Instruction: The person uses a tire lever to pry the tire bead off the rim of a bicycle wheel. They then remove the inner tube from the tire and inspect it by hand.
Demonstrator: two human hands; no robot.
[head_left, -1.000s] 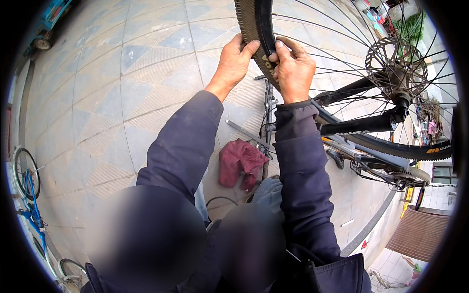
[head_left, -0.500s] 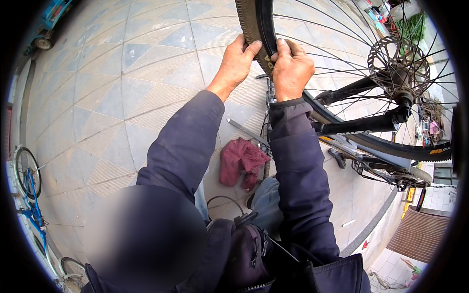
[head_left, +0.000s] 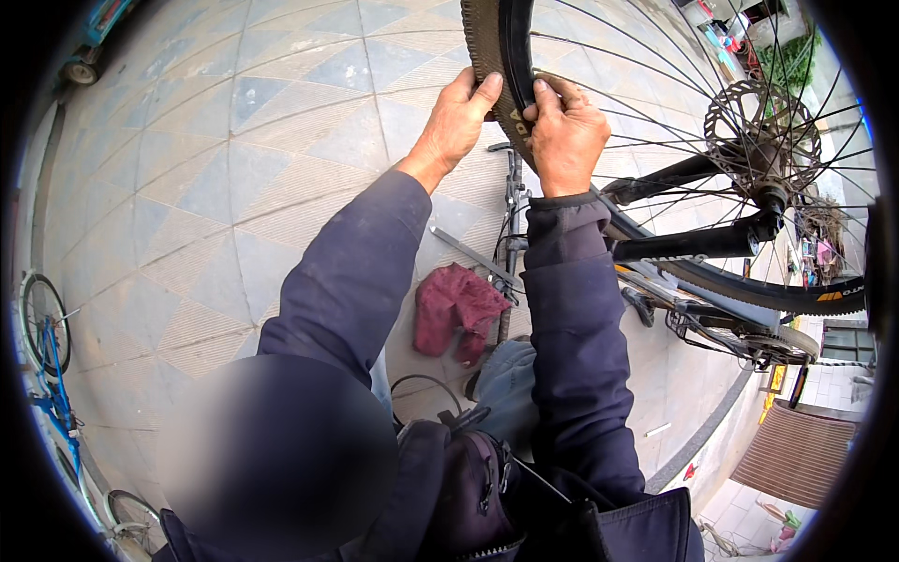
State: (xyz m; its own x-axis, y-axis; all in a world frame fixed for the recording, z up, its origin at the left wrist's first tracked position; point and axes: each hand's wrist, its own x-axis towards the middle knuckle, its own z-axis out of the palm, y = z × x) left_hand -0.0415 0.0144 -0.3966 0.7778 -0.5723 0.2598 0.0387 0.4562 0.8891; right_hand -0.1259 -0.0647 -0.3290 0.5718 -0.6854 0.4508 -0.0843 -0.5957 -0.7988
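A front bicycle wheel with a black tyre (head_left: pixel 486 42), many spokes and a brake disc (head_left: pixel 726 122) fills the upper right, held up on its fork (head_left: pixel 684 244). My left hand (head_left: pixel 454 126) grips the tyre from the left, thumb on the tread side, fingertips partly hidden. Opposite it, my right hand (head_left: pixel 568 140) pinches the tyre at the rim's edge, thumb raised against the black inner edge. Below them on the paving are handlebars (head_left: pixel 513 192), a flat metal bar (head_left: pixel 459 245) and a crumpled maroon cloth (head_left: pixel 449 309).
A blue bicycle (head_left: pixel 54 375) stands at the far left, and a teal vehicle (head_left: pixel 92 33) at the upper left. A dark hose or cable (head_left: pixel 412 379) lies by my legs. A brown slatted panel (head_left: pixel 791 445) and assorted clutter (head_left: pixel 819 215) line the right side.
The upper part of the tyre has shifted slightly right. My hands have moved a little with it, keeping their grip.
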